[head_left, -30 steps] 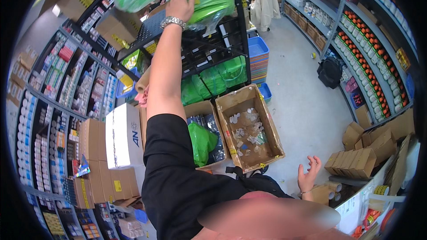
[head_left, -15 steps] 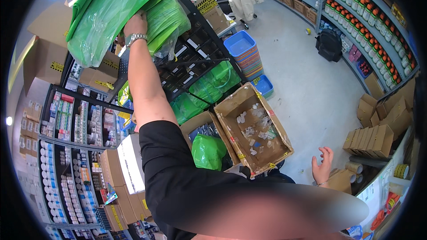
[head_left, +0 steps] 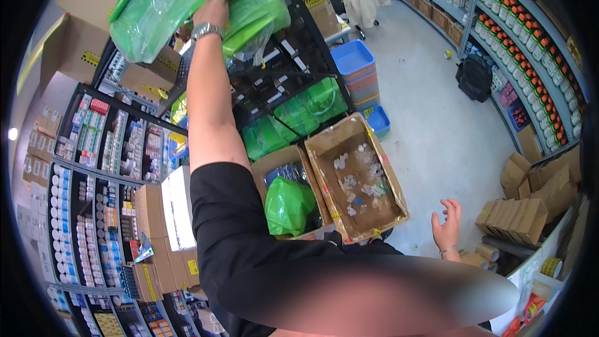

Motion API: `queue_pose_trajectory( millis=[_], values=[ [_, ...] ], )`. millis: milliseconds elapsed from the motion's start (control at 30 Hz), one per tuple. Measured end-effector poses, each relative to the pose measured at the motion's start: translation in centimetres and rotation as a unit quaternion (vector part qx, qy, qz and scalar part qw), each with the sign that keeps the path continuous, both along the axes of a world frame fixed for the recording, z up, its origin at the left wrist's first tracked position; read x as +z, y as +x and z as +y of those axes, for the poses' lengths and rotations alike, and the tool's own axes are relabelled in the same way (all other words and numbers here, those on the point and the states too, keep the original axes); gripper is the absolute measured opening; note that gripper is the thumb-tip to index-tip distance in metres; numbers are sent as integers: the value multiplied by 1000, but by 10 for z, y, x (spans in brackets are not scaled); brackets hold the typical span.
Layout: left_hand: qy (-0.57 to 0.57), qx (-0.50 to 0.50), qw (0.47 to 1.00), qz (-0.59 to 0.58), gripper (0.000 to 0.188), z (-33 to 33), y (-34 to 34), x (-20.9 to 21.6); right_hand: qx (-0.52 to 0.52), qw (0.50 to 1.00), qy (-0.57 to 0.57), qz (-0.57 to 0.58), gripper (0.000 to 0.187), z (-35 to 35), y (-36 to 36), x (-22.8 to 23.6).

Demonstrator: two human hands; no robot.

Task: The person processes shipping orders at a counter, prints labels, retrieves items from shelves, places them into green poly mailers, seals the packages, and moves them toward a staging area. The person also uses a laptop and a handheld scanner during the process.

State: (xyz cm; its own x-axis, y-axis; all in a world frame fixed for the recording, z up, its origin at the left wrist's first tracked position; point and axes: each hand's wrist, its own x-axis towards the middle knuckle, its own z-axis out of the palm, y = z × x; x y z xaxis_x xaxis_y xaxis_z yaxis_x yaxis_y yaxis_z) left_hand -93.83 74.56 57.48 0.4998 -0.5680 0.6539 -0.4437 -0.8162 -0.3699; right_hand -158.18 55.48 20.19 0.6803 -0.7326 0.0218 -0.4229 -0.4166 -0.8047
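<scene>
My left hand [head_left: 213,11], a metal watch at its wrist, reaches up to the head of the black rack. It is pushed in between a large green plastic bag bundle [head_left: 165,6] in clear wrap and a stack of folded green bags [head_left: 259,15] to its right. The bags hide its fingertips, so its grip does not show. Low at the right, my right hand [head_left: 446,228] hangs in the air with loosely bent fingers apart and nothing in them.
Below the rack [head_left: 306,9] stand an open carton [head_left: 396,190] with plastic scraps and another carton [head_left: 259,165] holding a green bag [head_left: 290,206]. Blue and orange bins [head_left: 354,59] are stacked beside them. Stocked shelves [head_left: 68,168] line the left; bottle shelves [head_left: 530,25] the right.
The view has shifted, so the rack and cartons sit farther right. My left hand stays among the green bags, whose right-hand stack looks more folded. My right hand is still free.
</scene>
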Motion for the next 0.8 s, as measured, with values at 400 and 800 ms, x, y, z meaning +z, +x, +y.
queue_pose_trajectory(
  millis=[400,800],
  values=[
    [-87,164,872,453,96,-11,-16,28,-15,996,-32,77,38,30,-17,16],
    [-457,-309,800,235,14,171,-75,-232,29,994,-40,102,40,128,61,10]
  ],
)
